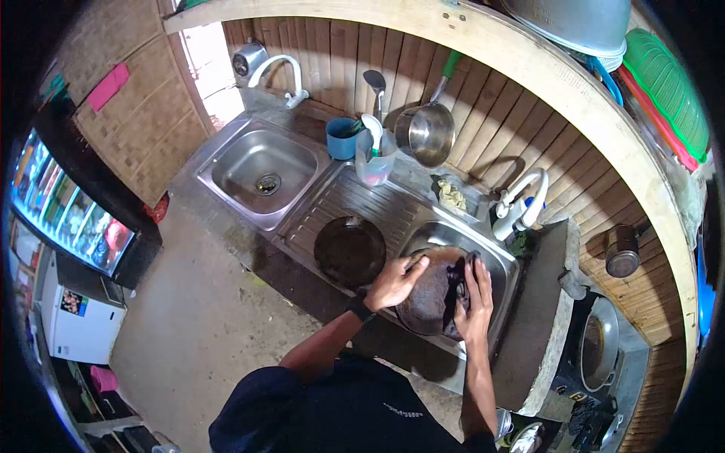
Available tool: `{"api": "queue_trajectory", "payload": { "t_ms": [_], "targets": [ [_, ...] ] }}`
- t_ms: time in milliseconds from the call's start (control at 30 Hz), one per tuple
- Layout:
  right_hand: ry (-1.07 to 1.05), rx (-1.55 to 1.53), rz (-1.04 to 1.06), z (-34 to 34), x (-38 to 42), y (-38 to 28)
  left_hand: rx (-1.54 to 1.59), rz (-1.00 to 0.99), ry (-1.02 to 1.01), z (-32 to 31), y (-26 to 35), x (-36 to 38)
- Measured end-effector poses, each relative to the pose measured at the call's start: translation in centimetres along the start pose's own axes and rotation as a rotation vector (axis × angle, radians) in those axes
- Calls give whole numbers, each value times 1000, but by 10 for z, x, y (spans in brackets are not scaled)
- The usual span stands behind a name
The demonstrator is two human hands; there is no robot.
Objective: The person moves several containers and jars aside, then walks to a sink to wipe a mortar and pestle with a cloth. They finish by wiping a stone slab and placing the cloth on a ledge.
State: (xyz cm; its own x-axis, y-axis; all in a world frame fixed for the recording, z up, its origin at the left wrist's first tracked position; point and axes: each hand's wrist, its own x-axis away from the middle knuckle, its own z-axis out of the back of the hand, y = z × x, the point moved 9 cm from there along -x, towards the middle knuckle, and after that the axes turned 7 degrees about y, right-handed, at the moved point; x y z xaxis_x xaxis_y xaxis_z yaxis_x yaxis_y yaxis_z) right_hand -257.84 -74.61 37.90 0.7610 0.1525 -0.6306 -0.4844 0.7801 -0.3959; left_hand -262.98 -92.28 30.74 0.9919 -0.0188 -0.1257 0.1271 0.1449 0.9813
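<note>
Bamboo slats (340, 60) back the steel sink (498, 281) beneath a brownish pan (428, 302).

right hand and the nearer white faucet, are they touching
Apart. The head view shows the right hand clear of the nearer white faucet, with bare steel sink between them.

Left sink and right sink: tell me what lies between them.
In the head view, a ribbed drainboard lies between them, bearing a dark pan; a jug stands near its wall-side edge.
</note>
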Motion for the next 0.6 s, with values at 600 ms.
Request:
{"api": "queue_trajectory", "payload": {
  "t_ms": [600],
  "targets": [
    [620, -197, -719, -40, 87, 91, 181, -78, 516, 12, 3, 36]
  ]
}}
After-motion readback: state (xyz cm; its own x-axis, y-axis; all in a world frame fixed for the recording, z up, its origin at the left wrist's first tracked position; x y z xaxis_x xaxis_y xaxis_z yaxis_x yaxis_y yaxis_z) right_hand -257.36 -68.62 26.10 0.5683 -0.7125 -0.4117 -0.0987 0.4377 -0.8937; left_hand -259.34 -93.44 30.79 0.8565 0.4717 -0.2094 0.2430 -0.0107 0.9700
